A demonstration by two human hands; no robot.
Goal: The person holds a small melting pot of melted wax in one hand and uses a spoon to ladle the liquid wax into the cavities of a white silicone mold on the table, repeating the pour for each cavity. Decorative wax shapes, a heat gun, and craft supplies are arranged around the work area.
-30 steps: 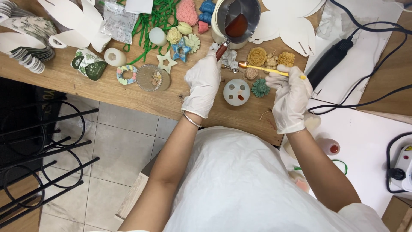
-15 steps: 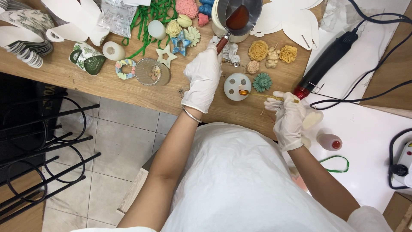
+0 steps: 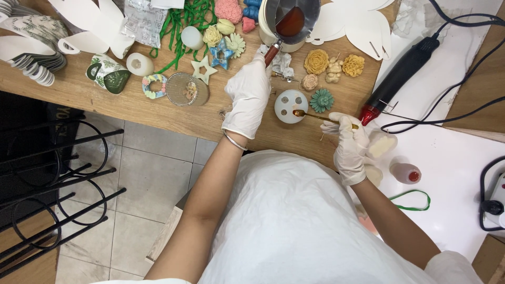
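A gloved right hand [image 3: 351, 143] grips a small gold spoon [image 3: 315, 115] lying sideways, bowl pointing left over a round white mould [image 3: 290, 107] on the bench [image 3: 173, 118]. The gloved left hand [image 3: 248, 94] holds a pot's [image 3: 291, 20] red handle [image 3: 271, 53]. Flower-shaped candles [image 3: 321, 100] crowd nearby.

Crinkled clear plastic packet [image 3: 140, 22] with grey print, lying at the counter's [image 3: 173, 118] far edge beside green cords [image 3: 181, 23]. Small clear bottle [image 3: 405, 173], red cap, on the white surface at right. No screens or signs visible.
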